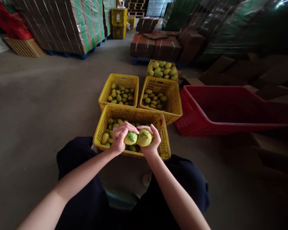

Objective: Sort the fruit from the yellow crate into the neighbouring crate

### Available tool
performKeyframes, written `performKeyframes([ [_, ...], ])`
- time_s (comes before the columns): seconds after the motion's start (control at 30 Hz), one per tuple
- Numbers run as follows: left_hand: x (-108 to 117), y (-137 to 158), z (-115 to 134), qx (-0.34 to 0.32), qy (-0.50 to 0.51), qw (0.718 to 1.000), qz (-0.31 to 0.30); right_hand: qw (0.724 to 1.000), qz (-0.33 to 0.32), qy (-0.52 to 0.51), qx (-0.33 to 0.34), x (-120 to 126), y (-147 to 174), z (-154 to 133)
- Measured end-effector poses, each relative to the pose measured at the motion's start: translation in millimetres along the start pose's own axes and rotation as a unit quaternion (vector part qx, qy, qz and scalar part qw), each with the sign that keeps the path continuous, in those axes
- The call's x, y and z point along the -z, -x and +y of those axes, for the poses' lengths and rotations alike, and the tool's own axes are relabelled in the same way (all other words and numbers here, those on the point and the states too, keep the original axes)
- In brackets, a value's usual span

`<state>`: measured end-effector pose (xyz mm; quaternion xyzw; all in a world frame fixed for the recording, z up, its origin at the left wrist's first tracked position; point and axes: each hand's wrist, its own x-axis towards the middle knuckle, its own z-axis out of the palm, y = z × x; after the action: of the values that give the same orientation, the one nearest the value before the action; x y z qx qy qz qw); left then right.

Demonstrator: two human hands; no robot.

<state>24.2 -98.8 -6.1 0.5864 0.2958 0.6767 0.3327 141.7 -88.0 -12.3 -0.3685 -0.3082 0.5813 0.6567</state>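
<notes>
My left hand is wrapped round a greenish lemon, its end facing me. In my right hand rests a larger, yellower lemon with brownish marks near its tip. The two fruits are side by side, almost touching, above the near yellow crate. Inside that crate lie several green and yellow lemons, partly hidden by my hands and wrists.
Two yellow crates with lemons, one left and one right, stand behind the near crate. A fuller yellow crate is farther back. A red bin stands at right, beside flattened cardboard. Wrapped pallet stacks stand behind.
</notes>
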Motion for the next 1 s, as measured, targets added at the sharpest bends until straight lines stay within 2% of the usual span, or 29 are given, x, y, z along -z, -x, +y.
performKeyframes([
  [0.17, -0.3, -0.9, -3.0, 0.007, 0.003, 1.0, 0.001, 1.0, -0.001, -0.019, -0.02, 2.5, -3.3, 0.9],
  [0.3, -1.5, -2.3, 0.4, 0.041, -0.001, 0.999, 0.002, 0.992, 0.006, -0.07, -0.102, 3.3, -5.9, -0.2],
  [0.4, -4.7, -6.0, 2.2, 0.118, -0.008, 0.993, 0.017, 0.97, 0.028, -0.135, -0.199, 2.2, -8.8, 2.5],
  [0.47, -6.3, -12.2, -1.0, 0.203, 0.022, 0.977, 0.053, 0.95, 0.055, -0.17, -0.255, 0.0, -10.7, 5.1],
  [0.53, -5.2, -21.6, -7.5, 0.318, 0.09, 0.937, 0.117, 0.937, 0.077, -0.193, -0.282, -2.9, -11.9, 6.5],
  [0.57, -3.2, -26.9, -11.1, 0.382, 0.136, 0.901, 0.155, 0.933, 0.083, -0.201, -0.287, -4.3, -12.4, 6.3],
  [0.63, 3.4, -37.7, -16.8, 0.496, 0.227, 0.806, 0.23, 0.929, 0.081, -0.211, -0.294, -6.3, -13.3, 3.9],
  [0.67, 7.4, -42.5, -18.1, 0.53, 0.259, 0.764, 0.261, 0.928, 0.078, -0.215, -0.294, -6.7, -14.0, 1.9],
  [0.7, 11.4, -46.8, -18.2, 0.545, 0.281, 0.736, 0.287, 0.928, 0.076, -0.218, -0.292, -6.7, -14.8, -0.5],
  [0.73, 15.0, -50.3, -17.3, 0.547, 0.295, 0.722, 0.305, 0.929, 0.077, -0.222, -0.286, -6.3, -15.8, -3.1],
  [0.8, 20.3, -55.3, -13.1, 0.537, 0.311, 0.716, 0.32, 0.932, 0.082, -0.227, -0.271, -4.5, -18.0, -8.0],
  [1.0, 20.7, -55.4, -6.7, 0.597, 0.358, 0.659, 0.286, 0.929, 0.071, -0.246, -0.268, 4.0, -23.2, -11.4],
])
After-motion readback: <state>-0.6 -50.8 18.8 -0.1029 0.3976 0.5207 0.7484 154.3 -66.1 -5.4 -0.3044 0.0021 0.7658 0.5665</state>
